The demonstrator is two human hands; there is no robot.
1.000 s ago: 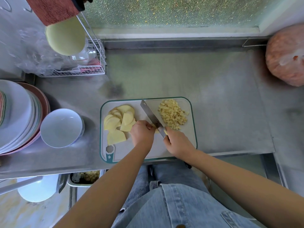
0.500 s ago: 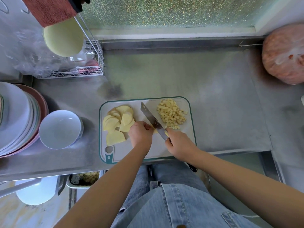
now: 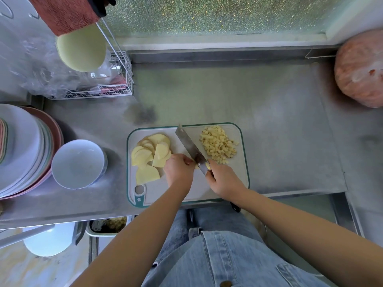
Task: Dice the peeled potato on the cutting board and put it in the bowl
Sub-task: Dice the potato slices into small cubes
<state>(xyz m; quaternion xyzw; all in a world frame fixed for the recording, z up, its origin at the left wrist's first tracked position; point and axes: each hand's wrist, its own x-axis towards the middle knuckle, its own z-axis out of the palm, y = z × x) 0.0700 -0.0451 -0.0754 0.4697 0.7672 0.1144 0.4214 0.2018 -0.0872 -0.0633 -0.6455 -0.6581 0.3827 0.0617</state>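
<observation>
Head view: the right hand (image 3: 224, 181) grips the knife (image 3: 189, 147), the left hand (image 3: 179, 170) pins a potato bit (image 3: 196, 167) under curled fingers (image 3: 187, 161) on the board (image 3: 186, 195) beside the blade, between slices (image 3: 149, 154) and dice (image 3: 217, 145), with the bowl (image 3: 78, 164) off to the left, so a slip could nick those knuckles.

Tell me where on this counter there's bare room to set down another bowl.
Bare steel counter lies behind the board, between the rack and the pink bag, and in a strip right of the board. Crowded: the left, with bowl and plates, and the board, with slices, dice, knife, left hand and right hand.
</observation>
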